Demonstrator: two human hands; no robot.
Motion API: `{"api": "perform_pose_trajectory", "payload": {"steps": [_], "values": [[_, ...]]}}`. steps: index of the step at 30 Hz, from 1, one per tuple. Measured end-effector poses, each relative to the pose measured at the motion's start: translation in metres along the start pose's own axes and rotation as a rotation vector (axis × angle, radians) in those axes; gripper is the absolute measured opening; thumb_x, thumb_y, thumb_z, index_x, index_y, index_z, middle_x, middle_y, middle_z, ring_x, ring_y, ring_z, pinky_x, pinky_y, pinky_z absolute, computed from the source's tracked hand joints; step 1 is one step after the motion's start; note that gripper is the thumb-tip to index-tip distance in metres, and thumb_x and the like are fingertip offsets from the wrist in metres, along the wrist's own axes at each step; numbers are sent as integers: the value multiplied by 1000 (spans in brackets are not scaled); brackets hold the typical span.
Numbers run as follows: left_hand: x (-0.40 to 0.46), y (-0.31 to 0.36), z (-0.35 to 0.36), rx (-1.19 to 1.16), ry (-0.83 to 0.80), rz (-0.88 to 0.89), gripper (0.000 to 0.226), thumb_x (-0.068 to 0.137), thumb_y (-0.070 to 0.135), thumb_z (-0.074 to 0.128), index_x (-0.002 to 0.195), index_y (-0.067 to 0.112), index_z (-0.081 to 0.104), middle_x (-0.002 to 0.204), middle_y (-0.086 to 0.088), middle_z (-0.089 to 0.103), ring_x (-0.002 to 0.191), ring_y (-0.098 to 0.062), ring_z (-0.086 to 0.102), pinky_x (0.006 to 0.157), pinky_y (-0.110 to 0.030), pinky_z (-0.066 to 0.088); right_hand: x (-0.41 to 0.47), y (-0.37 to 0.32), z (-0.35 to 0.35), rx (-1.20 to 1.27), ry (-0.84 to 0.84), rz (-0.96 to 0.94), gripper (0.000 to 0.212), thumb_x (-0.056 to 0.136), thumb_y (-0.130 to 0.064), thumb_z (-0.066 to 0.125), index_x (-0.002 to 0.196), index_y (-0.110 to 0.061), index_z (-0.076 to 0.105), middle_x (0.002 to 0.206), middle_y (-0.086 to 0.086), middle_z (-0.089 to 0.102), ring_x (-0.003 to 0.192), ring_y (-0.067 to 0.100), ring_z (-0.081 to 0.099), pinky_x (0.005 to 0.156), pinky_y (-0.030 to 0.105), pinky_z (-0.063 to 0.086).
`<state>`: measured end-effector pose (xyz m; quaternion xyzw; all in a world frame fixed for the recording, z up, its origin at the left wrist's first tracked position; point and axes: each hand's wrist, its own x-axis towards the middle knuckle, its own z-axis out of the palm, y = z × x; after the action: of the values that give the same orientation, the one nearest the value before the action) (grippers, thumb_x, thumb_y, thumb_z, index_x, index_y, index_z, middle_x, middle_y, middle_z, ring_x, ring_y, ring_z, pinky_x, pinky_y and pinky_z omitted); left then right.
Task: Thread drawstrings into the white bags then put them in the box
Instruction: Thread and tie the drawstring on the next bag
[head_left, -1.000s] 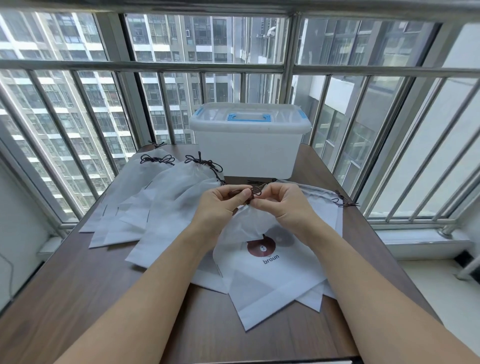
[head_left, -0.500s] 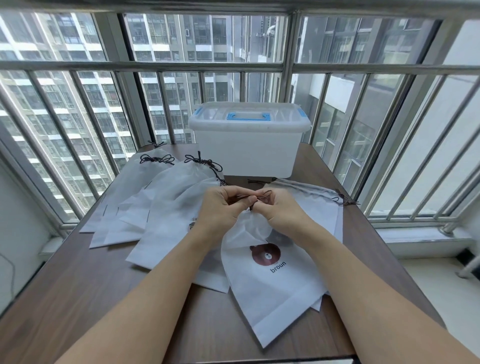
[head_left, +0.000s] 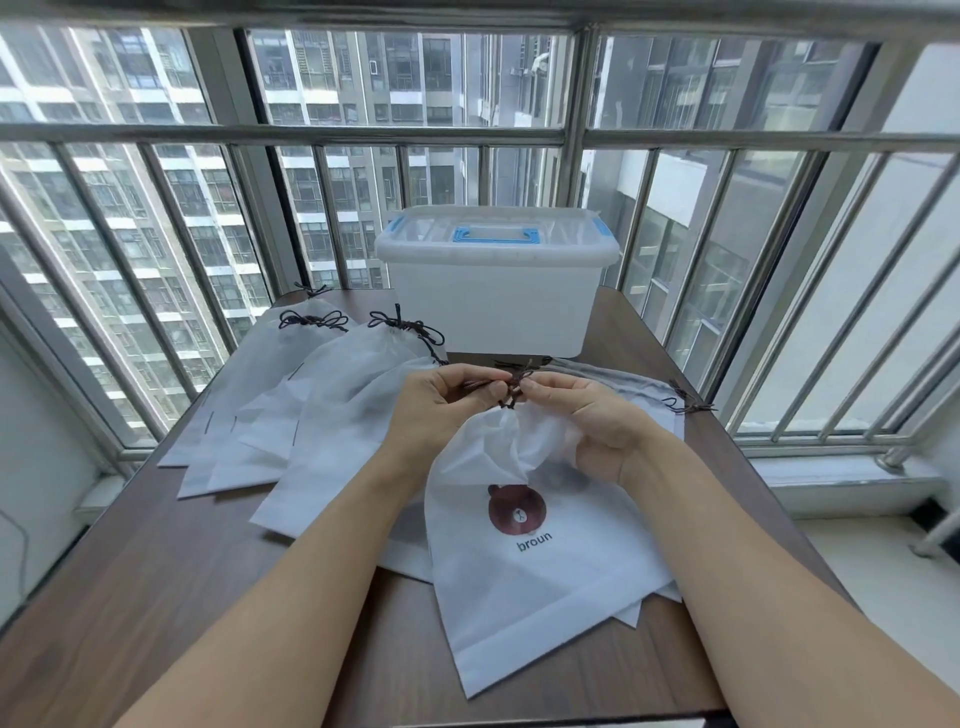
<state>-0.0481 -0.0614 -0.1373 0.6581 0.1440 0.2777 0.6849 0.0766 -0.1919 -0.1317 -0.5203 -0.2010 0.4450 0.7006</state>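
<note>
1. Dark brown wooden table (head_left: 130, 597): carrying every item listed below, nearest edge at the bottom of the view.
2. White non-woven drawstring bag printed with a brown bear face and the word "broun" (head_left: 524, 561): lying flat on the table nearest the person, its bottom hem pointing toward the viewer and its gathered mouth lifting up into the two hands.
3. Left hand (head_left: 441, 410): hovering above the bag mouth, thumb and forefinger pinching a dark brown cord drawstring (head_left: 511, 387) on its left side.
4. Right hand (head_left: 597, 421): sitting just right of the left hand, fingertips pinching the same drawstring on its right side; the knotted cord is lying between the two grips, directly above the bunched bag mouth.
5. Further white bags beneath the printed bag (head_left: 639, 395): spreading out to the right, a dark cord end showing at the table's right edge.
6. Overlapping white bags with tied dark drawstrings (head_left: 311, 415): fanning out on the left half of the table, well apart from the hands.
7. Translucent white plastic storage box with a blue handle and blue clips (head_left: 493, 296): standing at the far edge, lid on, beyond the hands.
8. Metal window bars (head_left: 311, 135): running behind the box.
</note>
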Motion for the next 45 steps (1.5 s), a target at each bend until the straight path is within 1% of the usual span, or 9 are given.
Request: {"api": "perform_pose_trajectory", "payload": {"steps": [5, 13, 18, 20, 22, 26, 34, 39, 45], "values": [[3, 0, -1, 6, 44, -76, 13, 89, 5, 71, 101, 1, 75, 88, -13, 75, 73, -16, 67, 66, -24, 57, 5, -1, -3, -152, 180, -125, 13, 84, 3, 72, 89, -8, 73, 83, 9, 72, 76, 22, 66, 72, 29, 55], [0, -2, 3, 4, 1, -179, 6, 92, 8, 68, 91, 5, 73, 76, -5, 73, 63, -13, 63, 58, -21, 54, 4, -4, -7, -636, 226, -263, 28, 84, 10, 61, 73, -11, 77, 71, -7, 73, 63, 1, 61, 64, 15, 47], [0, -2, 3, -14, 2, -218, 9, 91, 5, 68, 97, 2, 73, 84, -11, 72, 69, -16, 65, 61, -22, 56, 3, -4, -8, -566, 204, -214, 31, 85, 11, 57, 74, -11, 76, 77, 0, 74, 68, 11, 63, 65, 19, 52], [-1, -3, 3, -21, -8, -232, 8, 91, 5, 69, 97, 3, 74, 84, -11, 72, 70, -18, 65, 62, -24, 56, 3, -6, -10, -530, 195, -181, 27, 84, 9, 57, 85, -9, 78, 90, 9, 76, 80, 18, 67, 78, 29, 56], [0, -3, 3, -20, -7, -235, 8, 90, 5, 70, 96, 3, 75, 83, -11, 72, 70, -18, 65, 63, -25, 56, 3, -9, -11, -516, 169, -176, 26, 82, 1, 61, 95, -11, 79, 99, 10, 77, 89, 18, 68, 89, 33, 55], [0, -3, 3, -25, -15, -233, 7, 90, 6, 70, 95, 5, 76, 86, -14, 72, 74, -21, 66, 65, -26, 56, -1, -10, -12, -570, 71, -189, 27, 75, -20, 79, 102, -18, 78, 101, 7, 77, 100, 17, 70, 95, 29, 49], [-2, 0, 2, -70, -19, -244, 17, 91, 7, 69, 105, -2, 73, 88, -12, 74, 72, -18, 68, 63, -23, 57, -1, -8, -8, -559, 49, -360, 8, 85, -8, 77, 90, -1, 77, 80, 6, 74, 75, 9, 66, 73, 16, 49], [-3, 3, 1, -117, -41, -254, 18, 90, 8, 69, 105, -2, 73, 84, -8, 75, 69, -15, 70, 60, -21, 56, -3, -7, -7, -561, -73, -320, 11, 89, -3, 71, 99, -4, 77, 95, 11, 77, 93, 17, 71, 91, 27, 53], [-2, 4, -2, -106, -25, -265, 20, 93, 4, 65, 110, -4, 71, 81, -5, 75, 67, -11, 71, 59, -19, 55, -3, -5, -8, -580, -132, -309, 18, 92, -2, 66, 108, -2, 76, 101, 11, 77, 104, 21, 71, 97, 27, 52]]}}
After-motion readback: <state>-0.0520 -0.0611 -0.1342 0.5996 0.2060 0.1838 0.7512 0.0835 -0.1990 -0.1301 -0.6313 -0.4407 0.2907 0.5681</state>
